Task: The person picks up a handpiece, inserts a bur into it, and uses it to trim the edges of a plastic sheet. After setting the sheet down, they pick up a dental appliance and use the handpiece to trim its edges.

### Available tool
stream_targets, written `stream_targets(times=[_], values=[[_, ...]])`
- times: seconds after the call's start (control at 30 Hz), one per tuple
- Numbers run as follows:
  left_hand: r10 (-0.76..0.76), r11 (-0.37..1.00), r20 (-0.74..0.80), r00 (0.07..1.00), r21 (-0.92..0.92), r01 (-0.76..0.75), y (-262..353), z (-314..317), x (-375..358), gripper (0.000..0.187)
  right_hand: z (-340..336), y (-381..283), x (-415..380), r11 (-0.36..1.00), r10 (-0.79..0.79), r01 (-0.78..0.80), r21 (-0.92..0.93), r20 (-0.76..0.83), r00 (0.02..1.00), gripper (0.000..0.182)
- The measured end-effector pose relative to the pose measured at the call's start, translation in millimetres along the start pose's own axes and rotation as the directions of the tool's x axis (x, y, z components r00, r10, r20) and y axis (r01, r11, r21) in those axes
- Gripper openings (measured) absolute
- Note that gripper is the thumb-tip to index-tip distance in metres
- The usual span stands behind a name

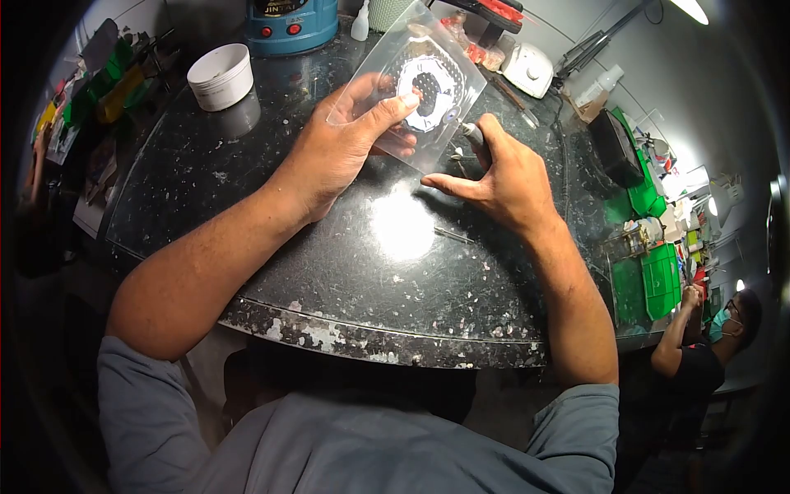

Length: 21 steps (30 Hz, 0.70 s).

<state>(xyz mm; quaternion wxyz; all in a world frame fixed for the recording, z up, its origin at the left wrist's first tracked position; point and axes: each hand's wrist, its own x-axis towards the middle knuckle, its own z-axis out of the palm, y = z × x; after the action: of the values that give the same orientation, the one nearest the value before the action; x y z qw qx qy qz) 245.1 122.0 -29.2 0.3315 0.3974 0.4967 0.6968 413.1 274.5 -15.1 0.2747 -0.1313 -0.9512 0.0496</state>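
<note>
My left hand (350, 136) grips a clear plastic sheet (374, 78), with the thumb on its near face and the fingers behind it. The sheet is held tilted above the bench, and a shiny white ring-shaped area (446, 90) shows in its middle. Close to the sheet's right edge, my right hand (514, 173) is closed round a slim grey handheld tool (473, 134). The tool's tip points at the sheet, while the right thumb sticks out to the left. Most of the tool is hidden by the fingers.
The black bench top (329, 263) has a chipped front edge. At the back stand a white tub (220, 78), a blue device (292, 29) and a white box (527, 70). A thin stick (453, 235) lies below my hands. Green bins (661, 280) and another person (712, 337) are at right.
</note>
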Motion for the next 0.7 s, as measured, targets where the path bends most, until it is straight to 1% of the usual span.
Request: stream_targets(times=[0.1, 0.2, 0.23, 0.27, 0.3, 0.33, 0.37, 0.4, 0.43, 0.47, 0.57, 0.63, 0.67, 0.7], values=[[-0.009, 1.000, -0.011, 1.000, 0.003, 0.009, -1, -1, 1, 0.036, 0, 0, 0, 1.000, 0.003, -0.003, 0.011, -0.005, 1.000, 0.066], [0.017, 1.000, -0.003, 1.000, 0.002, -0.017, 0, 0, 0, 0.037, -1, -1, 1, 0.999, 0.040, -0.040, -0.002, 0.033, 0.999, 0.066], [0.018, 1.000, 0.010, 1.000, -0.003, -0.018, 2, 1, -1, 0.037, 1, 0, 1, 1.000, 0.001, -0.001, 0.004, -0.005, 1.000, 0.066], [0.010, 1.000, -0.012, 1.000, -0.005, -0.010, 4, 0, -2, 0.038, 2, 2, 1, 1.000, -0.031, 0.031, 0.001, -0.044, 0.999, 0.067], [0.001, 1.000, -0.015, 1.000, -0.012, -0.001, 3, 2, -1, 0.038, 4, 5, 0, 0.999, -0.034, 0.035, 0.010, -0.055, 0.998, 0.068], [-0.029, 0.999, -0.062, 0.998, -0.017, 0.028, -1, 2, -1, 0.041, 6, 7, -1, 0.999, -0.037, 0.037, -0.006, -0.037, 0.999, 0.069], [-0.027, 0.998, -0.052, 0.998, 0.046, 0.030, 6, 5, -3, 0.042, 5, 9, -2, 0.999, -0.029, 0.029, -0.034, -0.021, 0.999, 0.070], [-0.018, 0.999, -0.041, 0.999, 0.033, 0.019, 2, 2, -1, 0.043, 3, 10, -4, 0.999, -0.037, 0.037, -0.024, -0.031, 0.999, 0.071], [-0.025, 1.000, -0.055, 0.998, 0.012, 0.025, -1, -1, 0, 0.042, 3, 10, -5, 0.999, -0.048, 0.047, -0.007, -0.040, 0.998, 0.073], [-0.036, 0.999, -0.100, 0.994, 0.011, 0.038, 3, 4, -1, 0.037, 5, 12, -5, 0.999, -0.030, 0.030, -0.010, -0.020, 0.999, 0.074], [-0.028, 0.999, -0.075, 0.997, 0.025, 0.030, 5, 5, 0, 0.038, -2, 14, -7, 1.000, 0.001, -0.001, -0.010, 0.003, 1.000, 0.076], [-0.028, 0.999, -0.087, 0.996, 0.036, 0.032, 4, 4, 0, 0.038, -2, 10, -5, 1.000, 0.029, -0.029, -0.002, 0.065, 0.997, 0.076], [-0.023, 1.000, -0.073, 0.997, 0.011, 0.024, 4, 4, 1, 0.037, 1, 12, -5, 1.000, 0.000, 0.001, -0.015, 0.026, 1.000, 0.075], [-0.014, 1.000, -0.066, 0.998, -0.013, 0.014, 3, 3, 2, 0.036, 2, 13, -5, 1.000, -0.020, 0.020, 0.006, 0.022, 1.000, 0.075]])
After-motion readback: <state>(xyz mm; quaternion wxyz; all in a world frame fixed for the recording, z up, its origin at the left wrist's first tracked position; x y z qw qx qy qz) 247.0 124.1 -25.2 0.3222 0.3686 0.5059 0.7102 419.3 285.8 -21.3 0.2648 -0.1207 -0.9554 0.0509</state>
